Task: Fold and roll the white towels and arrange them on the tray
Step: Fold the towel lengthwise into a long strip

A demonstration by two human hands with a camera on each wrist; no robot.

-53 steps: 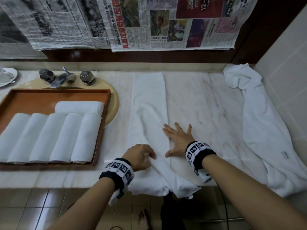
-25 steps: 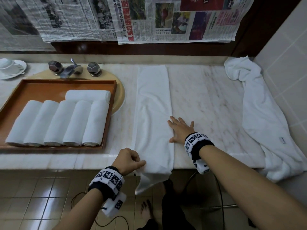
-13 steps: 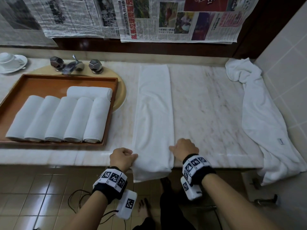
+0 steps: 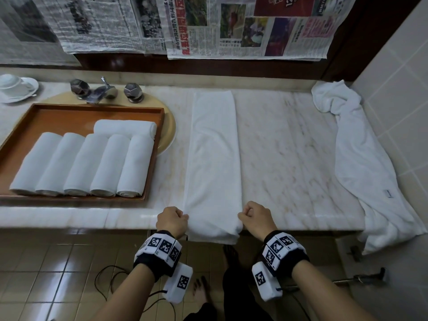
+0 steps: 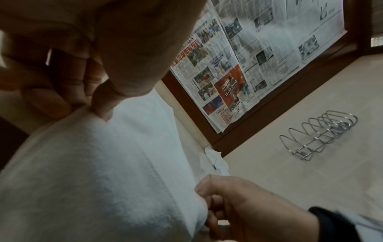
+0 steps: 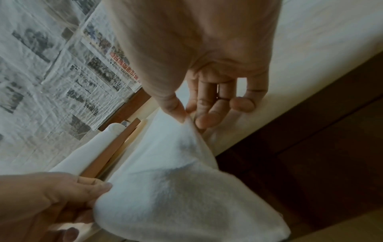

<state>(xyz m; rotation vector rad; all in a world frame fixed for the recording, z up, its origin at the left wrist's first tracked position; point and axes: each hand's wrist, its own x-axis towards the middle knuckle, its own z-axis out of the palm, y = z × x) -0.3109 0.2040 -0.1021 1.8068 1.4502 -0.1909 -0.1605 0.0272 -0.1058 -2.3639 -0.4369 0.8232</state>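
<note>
A white towel (image 4: 213, 154), folded into a long narrow strip, lies on the marble counter (image 4: 284, 154) from the back wall to the front edge, its near end hanging slightly over. My left hand (image 4: 172, 220) pinches the strip's near left corner (image 5: 97, 114). At the near right corner (image 6: 187, 121), my right hand (image 4: 253, 216) pinches the cloth between thumb and fingers. To the left, the brown wooden tray (image 4: 58, 114) holds several rolled white towels (image 4: 81, 163), one lying crosswise behind the row.
An unfolded white towel (image 4: 361, 158) sprawls along the tiled right wall and hangs off the counter. A faucet (image 4: 104, 90) and sink rim sit behind the tray, a cup and saucer (image 4: 16, 88) at far left. Newspapers cover the back wall.
Both hands have drawn back from smoothing the towel to the counter's front edge. The right hand, flat on the cloth before, now pinches the near corner; the towel is folded narrower and straighter.
</note>
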